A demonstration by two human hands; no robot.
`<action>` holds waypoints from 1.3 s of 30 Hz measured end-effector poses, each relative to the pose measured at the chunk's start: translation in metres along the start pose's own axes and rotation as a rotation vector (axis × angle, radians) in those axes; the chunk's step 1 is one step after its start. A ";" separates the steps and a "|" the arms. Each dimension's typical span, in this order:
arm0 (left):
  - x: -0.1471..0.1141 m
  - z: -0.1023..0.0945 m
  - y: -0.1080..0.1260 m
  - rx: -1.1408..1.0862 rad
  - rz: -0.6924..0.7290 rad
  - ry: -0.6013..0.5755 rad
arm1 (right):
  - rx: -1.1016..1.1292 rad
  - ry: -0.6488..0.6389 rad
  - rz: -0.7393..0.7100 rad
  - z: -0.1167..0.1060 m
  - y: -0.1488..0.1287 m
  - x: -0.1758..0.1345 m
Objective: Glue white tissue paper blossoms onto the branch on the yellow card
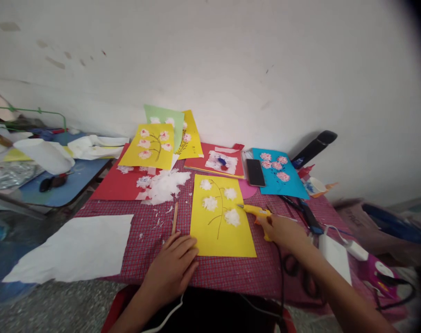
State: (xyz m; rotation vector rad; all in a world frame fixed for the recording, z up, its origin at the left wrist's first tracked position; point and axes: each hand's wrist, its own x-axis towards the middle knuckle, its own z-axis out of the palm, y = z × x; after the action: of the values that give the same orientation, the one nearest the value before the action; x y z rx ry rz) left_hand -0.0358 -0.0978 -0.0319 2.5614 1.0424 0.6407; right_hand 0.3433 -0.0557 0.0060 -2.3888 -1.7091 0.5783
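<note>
A yellow sheet of paper lies flat in front of me, with a drawn branch and several white tissue-paper flowers on it. My left hand rests with fingers stretched out, their tips at the sheet's lower left edge. Just above those fingers a wooden stick or pencil lies on the cloth. My right hand is wrapped round a yellow glue gun. Its nozzle points left over the sheet's right edge, near the flowers; whether it touches the paper I cannot tell.
White paper scraps lie on a red sheet. Finished flower cards lean at the back. A phone and blue card lie back right. The gun's cord hangs down near a white box.
</note>
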 end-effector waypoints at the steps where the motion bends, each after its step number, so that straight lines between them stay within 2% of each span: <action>1: 0.000 0.000 0.000 -0.004 -0.004 0.001 | -0.142 0.064 -0.023 -0.002 -0.003 -0.005; 2: 0.000 0.000 0.001 -0.010 -0.009 0.003 | -0.262 0.126 -0.053 -0.002 -0.007 -0.012; 4: -0.001 -0.002 0.004 -0.037 -0.003 0.024 | -0.295 0.219 -0.120 0.005 -0.016 -0.031; 8: -0.009 -0.015 0.004 -0.107 0.016 0.144 | 0.084 0.233 -0.431 0.040 -0.029 -0.072; 10: -0.011 -0.028 -0.006 -0.086 -0.019 0.175 | 0.186 0.217 -0.492 0.062 -0.032 -0.088; 14: -0.006 -0.059 -0.055 0.103 -0.178 0.221 | 0.306 0.349 -0.526 0.093 -0.029 -0.102; 17: 0.006 -0.078 -0.099 0.217 -0.353 0.306 | 0.339 0.427 -0.568 0.100 -0.024 -0.102; 19: 0.016 -0.085 -0.119 0.273 -0.436 0.339 | 0.347 0.439 -0.586 0.099 -0.022 -0.101; 21: 0.028 -0.087 -0.130 0.324 -0.508 0.327 | 0.349 0.443 -0.605 0.099 -0.021 -0.100; 23: 0.040 -0.086 -0.133 0.373 -0.552 0.265 | 0.351 0.453 -0.626 0.100 -0.020 -0.100; 28: 0.058 -0.079 -0.134 0.493 -0.557 0.140 | 0.351 0.433 -0.617 0.100 -0.023 -0.102; 30: 0.058 -0.078 -0.135 0.490 -0.550 0.140 | 0.360 0.373 -0.640 0.096 -0.038 -0.101; 33: 0.051 -0.083 -0.135 0.350 -0.562 0.241 | 0.347 0.194 -0.777 0.087 -0.083 -0.087; 36: 0.040 -0.091 -0.131 0.057 -0.628 0.392 | 0.192 0.083 -0.966 0.082 -0.143 -0.062; 39: 0.029 -0.096 -0.123 -0.320 -0.694 0.504 | -0.117 -0.001 -1.057 0.084 -0.195 -0.036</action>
State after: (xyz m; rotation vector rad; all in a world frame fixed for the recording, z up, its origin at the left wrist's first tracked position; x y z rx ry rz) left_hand -0.1378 0.0179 0.0054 1.6277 1.6979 1.1445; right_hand 0.1291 -0.0316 0.0028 -1.1803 -2.6435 0.2854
